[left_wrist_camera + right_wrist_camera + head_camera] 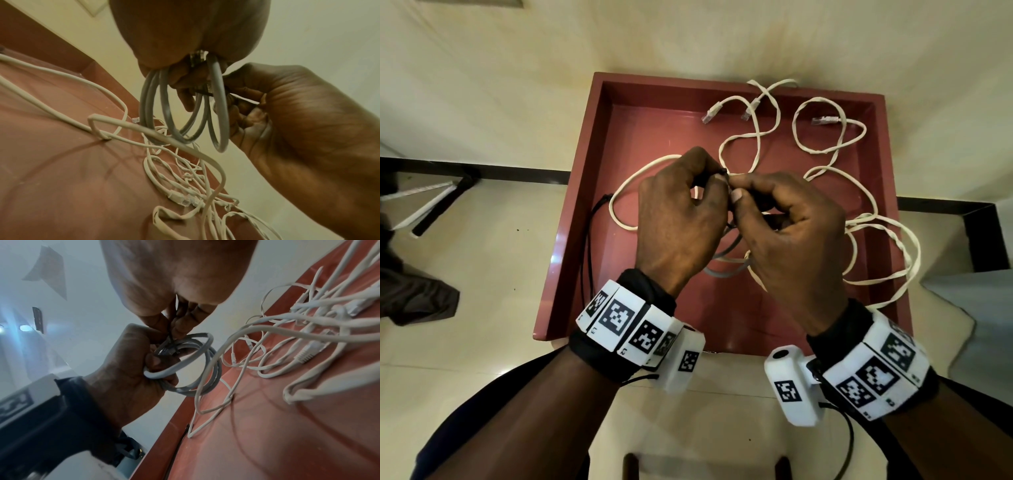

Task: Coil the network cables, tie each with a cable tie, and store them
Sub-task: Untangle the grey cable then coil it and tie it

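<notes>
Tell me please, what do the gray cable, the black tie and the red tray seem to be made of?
Gray cable: likely rubbery plastic, smooth and matte; it bends into soft round loops.
Black tie: probably thin plastic; a narrow dark strip, too blurred for certainty.
Red tray: glossy, perhaps lacquered wood or plastic; its rim reflects light.

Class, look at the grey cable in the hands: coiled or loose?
Coiled. The grey cable hangs in stacked loops from the left hand; the right hand pinches a black tie.
</notes>
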